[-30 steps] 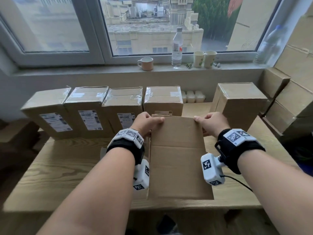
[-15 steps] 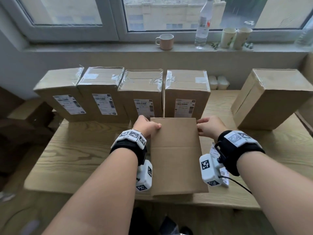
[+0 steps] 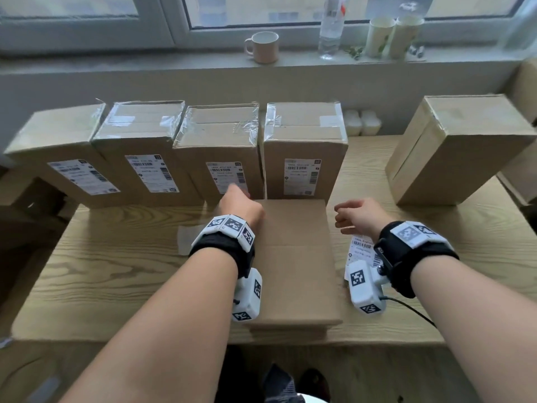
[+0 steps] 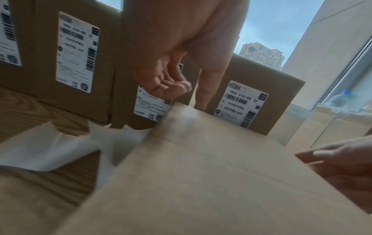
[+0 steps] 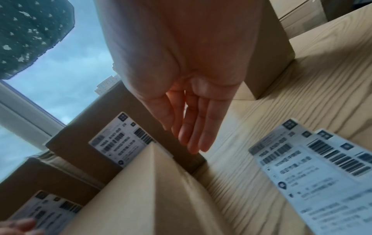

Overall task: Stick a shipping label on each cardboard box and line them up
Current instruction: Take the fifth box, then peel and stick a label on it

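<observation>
Unlabelled box (image 3: 293, 257) lying flat just before the labelled row. Left hand (image 3: 241, 206) over its far left corner, fingers loosely curled, gripping nothing. Right hand (image 3: 359, 215) just right of it, fingers relaxed and straight, empty.

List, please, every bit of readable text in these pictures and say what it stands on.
"A161-08 28": shipping label on the rightmost labelled box; the characters before it are unclear.
"A161-08 28", seemingly: loose label on the table.
All smaller print and the other box labels: too blurred.

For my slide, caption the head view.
Both hands hover over an unlabelled box, facing four labelled boxes.
</observation>
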The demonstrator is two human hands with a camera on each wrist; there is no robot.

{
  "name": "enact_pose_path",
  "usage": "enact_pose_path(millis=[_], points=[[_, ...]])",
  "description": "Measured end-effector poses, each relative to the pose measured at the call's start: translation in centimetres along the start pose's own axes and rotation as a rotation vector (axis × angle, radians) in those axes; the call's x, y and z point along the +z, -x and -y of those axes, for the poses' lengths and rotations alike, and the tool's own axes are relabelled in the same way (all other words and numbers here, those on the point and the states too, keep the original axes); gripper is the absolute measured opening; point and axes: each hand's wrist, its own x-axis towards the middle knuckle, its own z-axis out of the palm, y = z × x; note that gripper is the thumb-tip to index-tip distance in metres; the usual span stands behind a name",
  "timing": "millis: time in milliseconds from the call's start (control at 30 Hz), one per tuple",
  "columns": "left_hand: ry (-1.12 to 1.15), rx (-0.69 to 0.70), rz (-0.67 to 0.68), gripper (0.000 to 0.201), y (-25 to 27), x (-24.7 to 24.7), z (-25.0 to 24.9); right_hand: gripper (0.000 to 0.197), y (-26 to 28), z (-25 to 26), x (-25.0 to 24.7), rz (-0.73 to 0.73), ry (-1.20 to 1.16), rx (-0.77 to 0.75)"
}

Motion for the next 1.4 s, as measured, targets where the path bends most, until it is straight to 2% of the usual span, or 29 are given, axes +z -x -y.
enact_pose_path(millis=[67,133,200,267,367,433,500,567,667,833,900,1133,1300,1400], points=[[0.074,0.058,0.032,0.02,0.3,0.7,-1.3,0.012,-0.4,-1.1,-1.0,-0.054,0.046,0.018],[0.157,0.117,0.198,0.011,0.8,1.9,-2.5,0.007,-0.6,-2.6,-1.9,-0.094,0.091,0.049],[0.19,0.11,0.331,0.008,1.4,3.2,-3.1,0.006,-0.9,-4.2,-2.6,-0.125,0.168,0.098],[0.208,0.09,0.378,0.005,1.7,4.3,-3.2,0.01,-1.1,-5.8,-3.1,-0.152,0.23,0.14],[0.323,0.006,0.384,0.007,1.5,4.8,-3.3,0.022,-1.5,-7.3,-3.5,-0.212,0.329,0.152],[0.411,-0.062,0.384,0.013,1.3,4.6,-3.4,0.02,-1.5,-7.8,-3.5,-0.216,0.367,0.162],[0.433,-0.074,0.373,0.015,1.2,4.7,-3.4,0.02,-1.6,-8.2,-3.3,-0.152,0.385,0.181],[0.431,-0.066,0.352,0.012,1.3,4.9,-3.4,0.026,-1.6,-8.9,-2.8,-0.042,0.525,0.177],[0.432,-0.067,0.321,0.007,1.2,5.2,-3.2,0.047,-1.3,-9.7,-2.0,0.06,0.83,0.089],[0.442,-0.061,0.307,0.005,1.1,5.4,-3.1,0.086,-0.7,-9.9,-1.3,0.12,1.037,0.055],[0.449,-0.061,0.296,0.006,1.2,5.4,-3.1,0.093,-0.4,-10.0,-0.9,0.121,1.1,0.032],[0.453,-0.055,0.277,0.011,1.2,5.6,-2.9,0.072,0.4,-10.3,-0.4,0.049,1.123,-0.052],[0.449,-0.049,0.274,0.011,1.1,5.6,-2.8,0.037,-0.5,-9.5,-0.8,0.072,1.152,-0.034],[0.447,-0.042,0.273,0.01,1.1,5.7,-2.8,0.03,-0.8,-9.1,-0.9,0.041,1.133,-0.032]])
